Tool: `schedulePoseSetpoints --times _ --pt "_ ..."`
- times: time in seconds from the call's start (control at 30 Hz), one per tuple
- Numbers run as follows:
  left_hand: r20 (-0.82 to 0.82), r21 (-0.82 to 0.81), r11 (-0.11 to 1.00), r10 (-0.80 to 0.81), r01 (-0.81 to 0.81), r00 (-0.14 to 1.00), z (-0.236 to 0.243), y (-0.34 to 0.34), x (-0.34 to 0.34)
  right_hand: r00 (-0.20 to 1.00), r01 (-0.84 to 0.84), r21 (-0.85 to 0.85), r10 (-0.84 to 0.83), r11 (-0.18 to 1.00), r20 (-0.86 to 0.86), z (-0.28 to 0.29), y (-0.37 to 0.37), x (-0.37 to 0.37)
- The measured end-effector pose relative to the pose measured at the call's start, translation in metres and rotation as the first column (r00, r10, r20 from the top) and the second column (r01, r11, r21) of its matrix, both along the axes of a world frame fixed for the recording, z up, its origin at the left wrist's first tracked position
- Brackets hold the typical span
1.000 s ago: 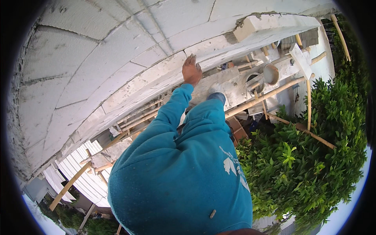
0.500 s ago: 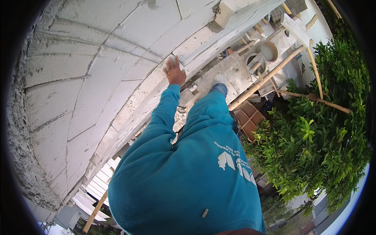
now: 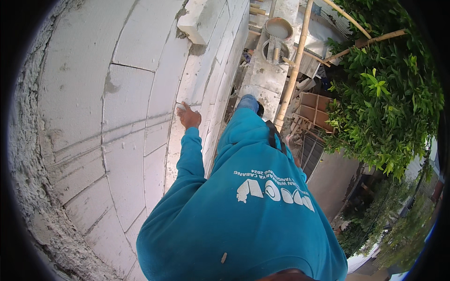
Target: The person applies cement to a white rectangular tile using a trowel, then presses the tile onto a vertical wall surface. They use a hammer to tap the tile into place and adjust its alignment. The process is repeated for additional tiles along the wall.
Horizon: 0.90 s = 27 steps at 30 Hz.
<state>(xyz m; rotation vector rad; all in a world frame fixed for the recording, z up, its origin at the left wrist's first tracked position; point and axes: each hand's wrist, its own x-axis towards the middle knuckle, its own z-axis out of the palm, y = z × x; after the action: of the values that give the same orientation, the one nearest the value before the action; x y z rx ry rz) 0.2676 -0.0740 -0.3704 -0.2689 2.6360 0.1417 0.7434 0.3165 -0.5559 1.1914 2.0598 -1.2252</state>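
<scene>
My left hand point(image 3: 189, 117) is against the pale block wall point(image 3: 126, 96), at a joint between two blocks along a narrow strip. Its fingers are curled around a small whitish piece point(image 3: 180, 107), whose kind I cannot make out. The teal left sleeve point(image 3: 190, 152) reaches up to it from my torso. Grey mortar marks and thin joints run across the wall around the hand. My right hand cannot be made out beyond the right side of my torso.
A pale block point(image 3: 200, 21) juts from the wall above my hand. Two round buckets, one with grey contents point(image 3: 279, 29), stand on the pale planks point(image 3: 267, 77). A bamboo pole point(image 3: 295, 68) runs alongside, with leafy branches point(image 3: 384, 98) to the right.
The view has turned and shifted along the wall. My left hand now appears farther left and lower, and its fingers, spread before, are curled at the block joint.
</scene>
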Motion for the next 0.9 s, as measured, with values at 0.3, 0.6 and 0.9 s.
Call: schedulePoseSetpoints --times 0.3,0.6,0.9 --pt "0.073 -0.024 0.999 -0.045 0.046 0.996 0.010 0.005 -0.013 0.983 0.179 0.006 -0.179 0.984 0.031 -0.002 -0.071 0.012" --pt "0.154 -0.082 0.997 0.011 0.002 0.988 0.021 0.022 -0.018 0.941 0.255 0.008 -0.250 0.967 0.229 -0.039 -0.113 0.030" --pt "0.212 -0.116 0.992 -0.016 0.041 0.977 -0.002 0.008 -0.031 0.882 0.383 0.012 -0.369 0.924 0.293 0.033 -0.110 -0.015"
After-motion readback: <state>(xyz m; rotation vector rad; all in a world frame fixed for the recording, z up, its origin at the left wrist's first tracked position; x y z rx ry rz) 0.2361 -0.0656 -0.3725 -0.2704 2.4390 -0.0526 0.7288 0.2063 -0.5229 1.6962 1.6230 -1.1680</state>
